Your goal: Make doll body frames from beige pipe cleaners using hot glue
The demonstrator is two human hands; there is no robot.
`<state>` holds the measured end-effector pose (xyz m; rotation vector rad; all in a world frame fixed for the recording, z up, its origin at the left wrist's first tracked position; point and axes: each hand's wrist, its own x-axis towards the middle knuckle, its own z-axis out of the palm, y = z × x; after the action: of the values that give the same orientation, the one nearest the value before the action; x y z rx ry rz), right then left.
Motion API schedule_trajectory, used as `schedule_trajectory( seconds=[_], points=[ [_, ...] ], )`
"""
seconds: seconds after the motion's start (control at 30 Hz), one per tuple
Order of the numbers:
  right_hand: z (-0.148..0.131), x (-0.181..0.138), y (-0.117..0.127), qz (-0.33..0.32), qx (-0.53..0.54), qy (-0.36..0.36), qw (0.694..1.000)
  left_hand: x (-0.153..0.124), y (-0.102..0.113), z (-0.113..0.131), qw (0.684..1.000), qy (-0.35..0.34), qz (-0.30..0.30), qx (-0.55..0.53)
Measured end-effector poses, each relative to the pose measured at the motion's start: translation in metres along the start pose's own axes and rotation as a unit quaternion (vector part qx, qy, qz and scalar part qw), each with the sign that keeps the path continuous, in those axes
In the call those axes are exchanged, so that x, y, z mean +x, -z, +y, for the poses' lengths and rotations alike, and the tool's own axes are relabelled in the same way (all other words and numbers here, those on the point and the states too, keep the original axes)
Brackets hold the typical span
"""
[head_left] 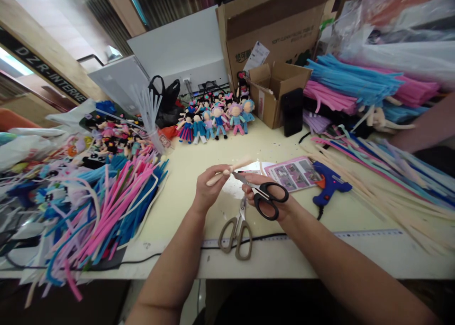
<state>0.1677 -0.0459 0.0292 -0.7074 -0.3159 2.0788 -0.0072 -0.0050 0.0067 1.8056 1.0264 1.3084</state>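
Observation:
My left hand (209,185) is closed on a beige fuzzy stem, a pipe cleaner (242,164) whose free end sticks out to the right. In my right hand (265,187) are black-handled scissors (272,196), gripped around the blades with the loops facing me. Their tip meets the pipe cleaner beside my left fingertips; whether the blades are apart there is too small to tell. Below my hands, a second pair of scissors with grey-brown handles (236,235) lies on the table. A white sheet (234,187) with small scraps lies beneath my hands, partly hidden.
A blue glue gun (330,182) and a printed booklet (296,173) lie to the right. Pipe cleaners heap at left (106,211) and right (359,78). Small dolls (218,118) stand at the back near a cardboard box (277,90). A ruler (341,234) and cable run along the front.

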Motion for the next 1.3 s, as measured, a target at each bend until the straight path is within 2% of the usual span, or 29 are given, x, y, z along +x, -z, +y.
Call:
schedule_trajectory(
  seconds=[0.27, 0.53, 0.77, 0.83, 0.93, 1.07, 1.2, 1.3],
  points=[
    [-0.002, -0.001, 0.003, -0.012, -0.004, -0.001, 1.0, -0.002, 0.002, -0.003, 0.997, -0.036, -0.021, 0.062],
    [-0.004, -0.004, -0.002, 0.007, -0.07, 0.03, 0.997, 0.001, 0.004, 0.003, 0.983, -0.102, -0.057, 0.141],
    [-0.002, 0.0, 0.005, 0.018, -0.11, 0.05, 0.992, 0.0, 0.003, 0.004, 0.975, -0.118, -0.066, 0.177],
    [0.0, 0.003, 0.007, 0.013, -0.116, 0.054, 0.992, 0.0, 0.002, 0.004, 0.982, -0.097, -0.051, 0.156],
    [0.001, 0.005, 0.009, 0.01, -0.117, 0.051, 0.992, 0.001, 0.0, 0.003, 0.997, -0.011, 0.016, 0.074],
    [0.003, 0.005, 0.009, 0.013, -0.111, 0.04, 0.993, 0.006, 0.002, -0.005, 0.991, 0.078, 0.099, -0.035],
    [0.004, 0.007, 0.009, 0.017, -0.107, 0.043, 0.993, 0.008, 0.002, -0.011, 0.987, 0.097, 0.1, -0.079],
    [0.004, 0.008, 0.011, 0.015, -0.098, 0.039, 0.994, 0.005, 0.0, -0.009, 0.99, 0.09, 0.082, -0.065]
  ],
)
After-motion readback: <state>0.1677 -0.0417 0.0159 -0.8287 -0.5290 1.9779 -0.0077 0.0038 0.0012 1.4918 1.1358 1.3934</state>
